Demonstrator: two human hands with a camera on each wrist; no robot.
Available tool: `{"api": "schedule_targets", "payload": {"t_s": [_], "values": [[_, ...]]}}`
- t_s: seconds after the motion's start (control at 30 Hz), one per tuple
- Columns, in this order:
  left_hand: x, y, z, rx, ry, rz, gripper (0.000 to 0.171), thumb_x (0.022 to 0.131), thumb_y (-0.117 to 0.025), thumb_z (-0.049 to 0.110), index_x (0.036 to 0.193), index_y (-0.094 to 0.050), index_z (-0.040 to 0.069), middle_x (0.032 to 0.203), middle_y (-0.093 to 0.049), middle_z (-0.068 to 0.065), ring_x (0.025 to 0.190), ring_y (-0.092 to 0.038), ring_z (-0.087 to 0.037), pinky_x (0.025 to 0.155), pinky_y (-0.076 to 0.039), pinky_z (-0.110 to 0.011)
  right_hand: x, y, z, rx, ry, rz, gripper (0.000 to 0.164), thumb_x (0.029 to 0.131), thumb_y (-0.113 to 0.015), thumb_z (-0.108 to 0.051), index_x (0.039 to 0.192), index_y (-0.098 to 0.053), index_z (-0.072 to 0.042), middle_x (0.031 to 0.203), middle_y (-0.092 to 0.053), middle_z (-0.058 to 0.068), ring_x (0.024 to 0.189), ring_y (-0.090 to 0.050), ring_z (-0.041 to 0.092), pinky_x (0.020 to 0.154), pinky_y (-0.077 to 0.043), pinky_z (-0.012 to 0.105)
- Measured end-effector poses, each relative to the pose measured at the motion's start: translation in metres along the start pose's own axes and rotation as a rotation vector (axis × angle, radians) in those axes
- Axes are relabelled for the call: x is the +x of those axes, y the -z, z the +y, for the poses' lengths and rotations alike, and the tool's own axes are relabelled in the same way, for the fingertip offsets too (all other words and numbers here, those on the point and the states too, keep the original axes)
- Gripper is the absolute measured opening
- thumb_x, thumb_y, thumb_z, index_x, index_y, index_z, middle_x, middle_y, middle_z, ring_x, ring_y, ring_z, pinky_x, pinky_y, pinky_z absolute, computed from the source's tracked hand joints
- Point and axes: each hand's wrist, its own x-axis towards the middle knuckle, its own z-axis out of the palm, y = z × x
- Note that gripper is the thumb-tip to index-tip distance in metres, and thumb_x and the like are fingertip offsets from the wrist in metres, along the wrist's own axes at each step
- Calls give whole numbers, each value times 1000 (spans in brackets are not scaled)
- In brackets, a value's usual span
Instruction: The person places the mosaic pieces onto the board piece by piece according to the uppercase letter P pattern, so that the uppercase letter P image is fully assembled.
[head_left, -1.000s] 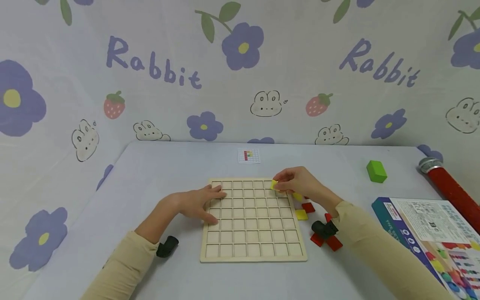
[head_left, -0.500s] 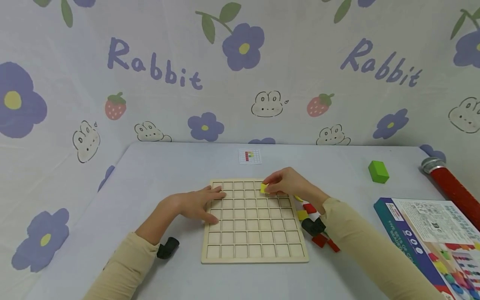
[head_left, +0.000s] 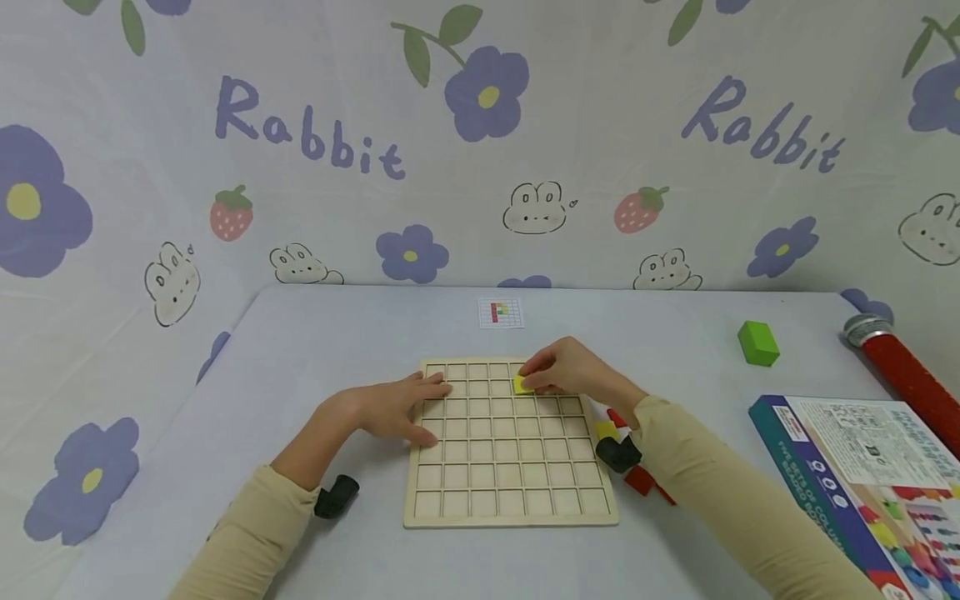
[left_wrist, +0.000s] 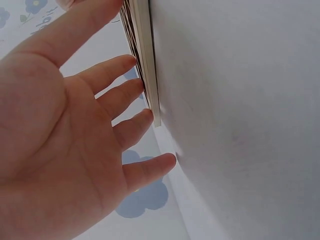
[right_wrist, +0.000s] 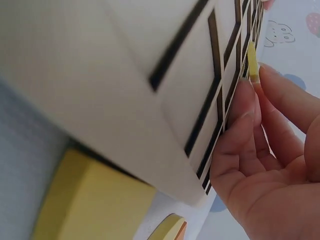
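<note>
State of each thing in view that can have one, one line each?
Left grip: open, fingers spread at board's left edge
Right grip: pinching yellow tile
Yellow tile: held at board, seating unclear
Board: flat, visible cells unfilled
Card: flat, pattern up
Box: lying flat
Microphone: lying down, power unclear

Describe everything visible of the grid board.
The grid board is pale, flat and wood-looking, with a plain rim around seven rows of seven roughly square cells. It lies flat on the white table. The left hand touches its left side. The right hand pinches a yellow tile at its far rows; whether the tile touches it is unclear.
</note>
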Motion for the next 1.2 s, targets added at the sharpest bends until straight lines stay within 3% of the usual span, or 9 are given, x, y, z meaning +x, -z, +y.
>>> {"api": "schedule_targets", "payload": {"t_s": [0.17, 0.37, 0.6, 0.8, 1.2], "values": [[1, 0, 1, -7, 26, -3, 78, 89, -68, 32, 151, -27, 10, 158, -10, -9, 143, -2, -32, 112, -12, -50, -2, 0, -1, -7, 10, -7, 20, 88, -70, -17, 104, -72, -5, 95, -68, 4, 78, -60, 16, 70, -49, 26], [1, -1, 0, 0, 27, -1, 77, 89, -68, 32, 151, -27, 9, 158, -11, -9, 143, -2, -31, 112, -13, -49, -1, 6, 3, 67, 20, -65, 27, 92, -66, -22, 112, -69, -3, 92, -69, 5, 81, -62, 18, 74, -50, 28], [1, -1, -1, -11, 19, 3, 77, 89, -68, 32, 151, -27, 9, 158, -10, -8, 143, -3, -31, 112, -13, -49, -4, 20, 11, 138, 50, -141, 44, 94, -61, -28, 128, -57, 0, 105, -69, 8, 92, -65, 19, 84, -51, 30], [1, -1, -1, 0, 22, 14, 78, 89, -68, 33, 151, -27, 10, 158, -11, -7, 144, -4, -29, 112, -13, -50, -8, 38, 24, 261, 87, -165, 46, 100, -50, -26, 134, -50, 4, 119, -61, 18, 104, -61, 26, 91, -48, 33], [0, -1, 0, -17, 25, 6, 77, 89, -68, 30, 151, -28, 10, 158, -11, -9, 144, -3, -30, 112, -13, -51, -11, 66, 56, 404, 69, -16, 55, 102, -47, -31, 143, -36, 3, 136, -45, 26, 124, -47, 35, 97, -42, 31]]}}
